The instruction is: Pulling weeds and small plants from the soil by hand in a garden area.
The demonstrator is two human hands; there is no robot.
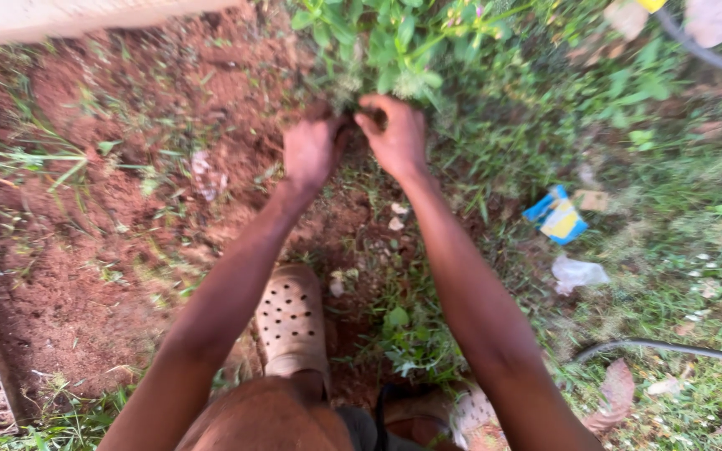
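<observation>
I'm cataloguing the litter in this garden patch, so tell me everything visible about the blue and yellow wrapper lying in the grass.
The blue and yellow wrapper is a small, crumpled packet, seemingly thin plastic film, with a blue upper edge and a yellow lower face. It lies flat and skewed on sparse grass and soil, right of the person's right forearm. Nothing holds or touches it; both hands are apart from it, up at the leafy plant. A crumpled whitish scrap lies just below it, separate. Any printing is too blurred to make out.

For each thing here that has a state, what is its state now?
Left hand: closed on the weed's base.
Right hand: closed on the same base.
Leafy weed: upright, rooted in soil.
Blue-yellow wrapper: crumpled on grass.
Perforated clog: worn, flat on soil.
</observation>
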